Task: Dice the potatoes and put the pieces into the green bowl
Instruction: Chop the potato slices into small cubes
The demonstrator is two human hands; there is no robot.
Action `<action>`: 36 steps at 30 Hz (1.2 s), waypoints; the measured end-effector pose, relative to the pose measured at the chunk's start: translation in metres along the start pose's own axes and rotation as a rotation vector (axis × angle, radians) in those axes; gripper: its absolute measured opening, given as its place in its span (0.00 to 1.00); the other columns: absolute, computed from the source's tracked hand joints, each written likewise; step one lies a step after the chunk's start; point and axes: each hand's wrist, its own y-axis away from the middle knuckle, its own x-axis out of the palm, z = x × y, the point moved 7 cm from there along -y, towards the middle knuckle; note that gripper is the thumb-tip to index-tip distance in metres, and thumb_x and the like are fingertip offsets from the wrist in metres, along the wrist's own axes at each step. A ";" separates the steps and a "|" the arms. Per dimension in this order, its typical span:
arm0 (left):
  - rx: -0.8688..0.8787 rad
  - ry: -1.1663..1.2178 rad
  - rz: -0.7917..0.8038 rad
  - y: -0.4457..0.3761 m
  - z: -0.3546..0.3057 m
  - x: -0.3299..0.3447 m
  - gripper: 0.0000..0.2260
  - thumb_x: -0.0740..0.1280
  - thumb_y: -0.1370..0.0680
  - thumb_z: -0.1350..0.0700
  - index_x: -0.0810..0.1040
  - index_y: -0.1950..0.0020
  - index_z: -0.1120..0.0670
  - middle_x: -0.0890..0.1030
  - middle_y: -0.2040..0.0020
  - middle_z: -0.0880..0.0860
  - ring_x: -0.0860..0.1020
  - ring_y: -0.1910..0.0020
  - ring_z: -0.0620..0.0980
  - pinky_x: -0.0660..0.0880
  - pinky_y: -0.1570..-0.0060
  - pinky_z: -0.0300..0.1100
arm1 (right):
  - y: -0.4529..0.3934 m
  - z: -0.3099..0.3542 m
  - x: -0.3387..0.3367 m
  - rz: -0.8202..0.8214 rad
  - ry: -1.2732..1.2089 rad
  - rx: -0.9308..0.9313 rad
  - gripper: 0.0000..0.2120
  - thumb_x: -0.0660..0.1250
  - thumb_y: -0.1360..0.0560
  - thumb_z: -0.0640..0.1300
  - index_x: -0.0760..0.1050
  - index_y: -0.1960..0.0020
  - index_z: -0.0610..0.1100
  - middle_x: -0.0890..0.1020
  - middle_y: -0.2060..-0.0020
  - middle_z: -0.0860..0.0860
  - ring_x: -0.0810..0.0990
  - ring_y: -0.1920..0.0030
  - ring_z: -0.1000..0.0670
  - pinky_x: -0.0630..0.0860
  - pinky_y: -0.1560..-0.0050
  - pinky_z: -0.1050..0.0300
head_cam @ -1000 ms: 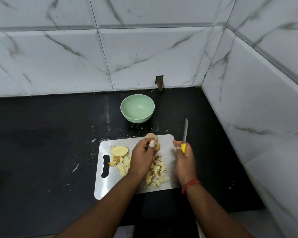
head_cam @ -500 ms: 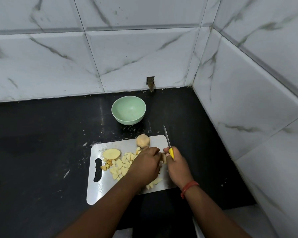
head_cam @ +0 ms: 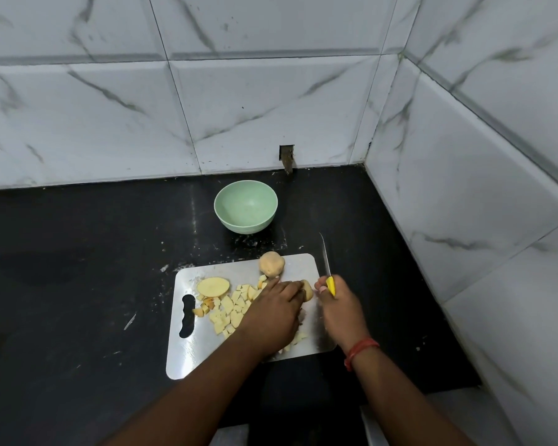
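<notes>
Take the cutting board (head_cam: pixel 187 358) as your reference on the black counter (head_cam: pixel 78 284). Nearest you, at the board's near edge, a few diced pieces (head_cam: pixel 298 338) peek out from under your left wrist. Your left hand (head_cam: pixel 273 312) lies over the middle of the board with its fingers curled down onto a potato piece (head_cam: pixel 307 289), pinning it; how much of that piece is left you cannot tell, since the hand hides most of it. At the board's right edge your right hand (head_cam: pixel 337 300) is closed round the yellow handle of the knife (head_cam: pixel 327 272), whose blade points away from you and stands clear of the potato, not yet in the cut. Left of your left hand, a heap of diced potato (head_cam: pixel 229 310) covers the board's middle, and a flat oval slice (head_cam: pixel 213 286) lies beyond it toward the handle slot, not yet cubed. At the board's far edge sits a whole-looking potato (head_cam: pixel 272 264), skin on, untouched. Past the board, well apart from it and toward the tiled wall (head_cam: pixel 271 101), the green bowl (head_cam: pixel 245 206) stands upright and looks empty. So you are, by my reckoning, roughly midway through the cutting and have not begun the transfer: the held piece, the slice and the far potato remain to dice, and every piece has yet to go into the bowl.
</notes>
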 end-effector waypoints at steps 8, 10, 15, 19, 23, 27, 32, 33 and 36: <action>-0.062 -0.036 0.031 -0.001 -0.004 -0.004 0.23 0.57 0.16 0.46 0.69 0.23 0.56 0.67 0.24 0.55 0.63 0.24 0.54 0.47 0.20 0.51 | 0.006 -0.001 -0.004 0.142 0.505 0.071 0.08 0.55 0.18 0.46 0.68 0.42 0.44 0.79 0.50 0.42 0.81 0.52 0.43 0.79 0.51 0.47; -0.070 -0.044 0.049 -0.001 -0.004 -0.003 0.24 0.56 0.16 0.46 0.68 0.23 0.55 0.66 0.23 0.55 0.62 0.23 0.53 0.47 0.20 0.51 | 0.010 0.001 0.002 0.203 0.579 0.041 0.09 0.55 0.18 0.44 0.66 0.40 0.41 0.79 0.46 0.41 0.80 0.48 0.42 0.75 0.53 0.54; -0.083 -0.017 0.073 0.001 -0.003 -0.004 0.23 0.56 0.15 0.47 0.67 0.22 0.54 0.65 0.22 0.54 0.61 0.22 0.53 0.46 0.21 0.51 | 0.017 0.001 0.014 0.297 0.720 0.064 0.11 0.55 0.19 0.39 0.66 0.37 0.38 0.78 0.43 0.40 0.80 0.45 0.42 0.73 0.51 0.55; -0.087 -0.035 0.096 0.000 -0.002 -0.001 0.23 0.55 0.15 0.46 0.68 0.22 0.54 0.67 0.23 0.53 0.63 0.24 0.54 0.47 0.21 0.52 | 0.019 -0.001 0.019 0.335 0.761 0.118 0.14 0.55 0.20 0.37 0.66 0.36 0.37 0.77 0.40 0.39 0.78 0.41 0.42 0.73 0.46 0.54; -0.078 -0.091 0.108 -0.002 -0.002 0.003 0.23 0.52 0.16 0.46 0.70 0.24 0.54 0.70 0.26 0.53 0.66 0.26 0.55 0.52 0.21 0.53 | 0.019 -0.001 0.022 0.336 0.824 0.148 0.17 0.55 0.20 0.36 0.64 0.32 0.37 0.76 0.37 0.40 0.78 0.38 0.44 0.73 0.42 0.54; -0.061 -0.132 0.088 -0.003 -0.006 0.003 0.32 0.42 0.20 0.45 0.72 0.26 0.55 0.72 0.28 0.54 0.69 0.29 0.56 0.55 0.23 0.55 | 0.021 -0.004 0.024 0.319 0.880 0.168 0.18 0.56 0.19 0.37 0.62 0.30 0.37 0.75 0.36 0.41 0.77 0.38 0.45 0.72 0.42 0.56; -0.108 -0.127 0.125 -0.004 -0.007 0.000 0.23 0.52 0.14 0.48 0.66 0.22 0.56 0.67 0.24 0.54 0.63 0.25 0.56 0.50 0.21 0.56 | 0.027 -0.007 0.023 0.380 0.796 0.097 0.18 0.58 0.21 0.39 0.65 0.32 0.35 0.76 0.41 0.38 0.77 0.41 0.39 0.72 0.48 0.51; -0.114 -0.128 0.131 -0.004 -0.008 -0.001 0.23 0.52 0.14 0.49 0.65 0.21 0.56 0.65 0.23 0.54 0.62 0.24 0.56 0.50 0.21 0.56 | 0.028 -0.007 0.022 0.391 0.779 0.089 0.17 0.58 0.21 0.39 0.66 0.33 0.36 0.77 0.41 0.38 0.77 0.41 0.38 0.73 0.48 0.50; -0.119 -0.137 0.142 -0.003 -0.010 -0.003 0.23 0.53 0.14 0.49 0.63 0.21 0.56 0.63 0.22 0.54 0.60 0.23 0.56 0.48 0.21 0.56 | 0.034 -0.011 0.021 0.394 0.802 0.120 0.17 0.58 0.21 0.38 0.65 0.32 0.36 0.77 0.40 0.40 0.78 0.41 0.41 0.73 0.47 0.52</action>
